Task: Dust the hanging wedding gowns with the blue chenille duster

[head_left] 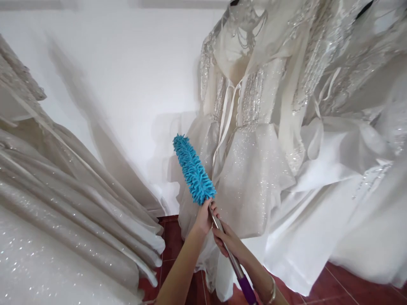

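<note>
A duster with a fluffy blue microfibre head [193,170] points up and left in front of me. Its metal pole [226,250] runs down to a purple grip [247,292]. My left hand [205,217] grasps the pole right below the blue head. My right hand [227,240] is wrapped round the pole just under it; a bracelet sits on that wrist. The blue head is beside the glittery skirt of a white beaded gown [251,127] hanging on the right.
More white gowns [349,148] hang to the right, skirts reaching the floor. A champagne sparkly dress [57,203] fills the left. A white wall [127,76] stands behind. Red floor tiles [171,241] show between the dresses.
</note>
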The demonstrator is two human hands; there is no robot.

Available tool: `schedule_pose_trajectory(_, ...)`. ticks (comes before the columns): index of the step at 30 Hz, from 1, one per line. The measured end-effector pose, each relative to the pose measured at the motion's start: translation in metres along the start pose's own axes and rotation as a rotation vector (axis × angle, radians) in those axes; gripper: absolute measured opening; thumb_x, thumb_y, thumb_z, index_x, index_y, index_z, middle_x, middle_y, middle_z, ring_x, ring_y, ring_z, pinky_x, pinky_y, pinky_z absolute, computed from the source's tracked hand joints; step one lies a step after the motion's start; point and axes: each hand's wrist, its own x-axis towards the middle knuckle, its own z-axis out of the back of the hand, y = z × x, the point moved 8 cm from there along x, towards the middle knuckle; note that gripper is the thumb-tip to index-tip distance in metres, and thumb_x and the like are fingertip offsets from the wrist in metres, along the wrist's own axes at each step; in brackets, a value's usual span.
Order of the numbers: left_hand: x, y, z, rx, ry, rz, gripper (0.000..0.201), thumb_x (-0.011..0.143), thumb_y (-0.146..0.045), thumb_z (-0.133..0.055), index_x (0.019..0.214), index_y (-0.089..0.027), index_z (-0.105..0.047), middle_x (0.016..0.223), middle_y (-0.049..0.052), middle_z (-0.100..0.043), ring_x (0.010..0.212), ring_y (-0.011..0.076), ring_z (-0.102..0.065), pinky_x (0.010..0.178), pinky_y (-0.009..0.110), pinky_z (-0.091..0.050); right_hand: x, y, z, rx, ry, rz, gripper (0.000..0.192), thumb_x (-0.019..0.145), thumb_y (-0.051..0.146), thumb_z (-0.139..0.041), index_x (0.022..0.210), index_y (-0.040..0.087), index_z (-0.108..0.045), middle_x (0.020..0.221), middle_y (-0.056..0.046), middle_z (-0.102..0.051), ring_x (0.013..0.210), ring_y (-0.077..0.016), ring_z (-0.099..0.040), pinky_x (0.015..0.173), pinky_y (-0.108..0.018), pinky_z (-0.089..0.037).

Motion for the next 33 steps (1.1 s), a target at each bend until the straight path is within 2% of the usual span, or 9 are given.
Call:
schedule_pose_trajectory(3,-0.015,0.006,-0.051,0.033,0.113,-0.065,0.054,0.061,-0.052,-0.084,0.065,-0.023,-0.039,0.054,-0.012,-0.031,0.043,0.0049,-0.03,0.05,0.022,-0.036,-0.029,0.027,0.025,0.004,0.015,0.037,0.036,0.084,0.054,-0.064,0.087,0.025,-0.043,0.046,0.016,-0.045,0.025,-0.0041,-0.032,0.028,-0.017,-0.021)
schedule_pose_trajectory(6,-0.021,0.028,-0.089,0.107,0.19,-0.048,0.054,0.066,-0.058,-0.078,0.06,-0.023,-0.037,0.05,-0.01,-0.029,0.044,0.0063,-0.031,0.052,0.023,-0.037,-0.052,0.039,0.055,0.0,0.011,0.046,0.038,0.084,0.055,-0.065,0.086,0.025,-0.042,0.045,0.016,-0.044,0.024,-0.0041,-0.032,0.027,-0.017,-0.02)
schedule_pose_trajectory(8,-0.019,0.045,-0.105,0.14,0.195,-0.032,0.055,0.068,-0.061,-0.075,0.057,-0.024,-0.036,0.047,-0.009,-0.029,0.045,0.0073,-0.032,0.052,0.023,-0.037,-0.064,0.04,0.075,-0.002,0.006,0.041,0.038,0.083,0.055,-0.065,0.085,0.025,-0.041,0.045,0.016,-0.044,0.024,-0.0038,-0.032,0.027,-0.016,-0.02)
schedule_pose_trajectory(11,-0.01,0.069,-0.11,0.136,0.13,-0.019,0.054,0.071,-0.059,-0.072,0.055,-0.024,-0.035,0.046,-0.008,-0.029,0.045,0.0077,-0.03,0.052,0.024,-0.035,-0.073,0.034,0.096,-0.001,0.002,0.02,0.038,0.083,0.054,-0.065,0.084,0.025,-0.041,0.045,0.016,-0.045,0.024,-0.0038,-0.033,0.028,-0.016,-0.022)
schedule_pose_trajectory(15,-0.002,0.094,-0.092,0.075,0.037,-0.02,0.051,0.074,-0.053,-0.072,0.055,-0.024,-0.035,0.048,-0.009,-0.027,0.045,0.0071,-0.026,0.052,0.025,-0.034,-0.076,0.014,0.106,-0.015,0.027,-0.037,0.035,0.083,0.052,-0.064,0.083,0.025,-0.041,0.045,0.016,-0.045,0.025,-0.0037,-0.034,0.028,-0.016,-0.022)
schedule_pose_trajectory(22,0.001,0.118,-0.039,-0.032,-0.108,-0.039,0.048,0.067,-0.045,-0.081,0.059,-0.023,-0.038,0.052,-0.01,-0.029,0.047,0.0064,-0.024,0.051,0.024,-0.033,-0.066,-0.034,0.1,-0.043,0.106,-0.108,0.04,0.081,0.054,-0.063,0.102,0.023,-0.048,0.044,0.015,-0.047,0.025,-0.007,-0.036,0.028,-0.018,-0.023)
schedule_pose_trajectory(28,-0.002,0.135,-0.003,-0.049,-0.174,-0.015,0.051,0.071,-0.044,-0.082,0.059,-0.024,-0.037,0.05,-0.01,-0.026,0.046,0.0065,-0.022,0.05,0.026,-0.033,-0.06,-0.08,0.091,-0.037,0.118,-0.16,0.036,0.08,0.049,-0.062,0.1,0.024,-0.045,0.042,0.015,-0.046,0.026,-0.0075,-0.034,0.029,-0.019,-0.02)
schedule_pose_trajectory(33,-0.008,0.144,0.029,-0.063,-0.251,0.015,0.049,0.075,-0.042,-0.081,0.061,-0.024,-0.038,0.052,-0.01,-0.027,0.042,0.0056,-0.025,0.048,0.024,-0.033,-0.057,-0.112,0.076,-0.023,0.107,-0.185,0.034,0.078,0.05,-0.06,0.091,0.025,-0.042,0.042,0.015,-0.045,0.024,-0.0056,-0.028,0.028,-0.02,-0.017)
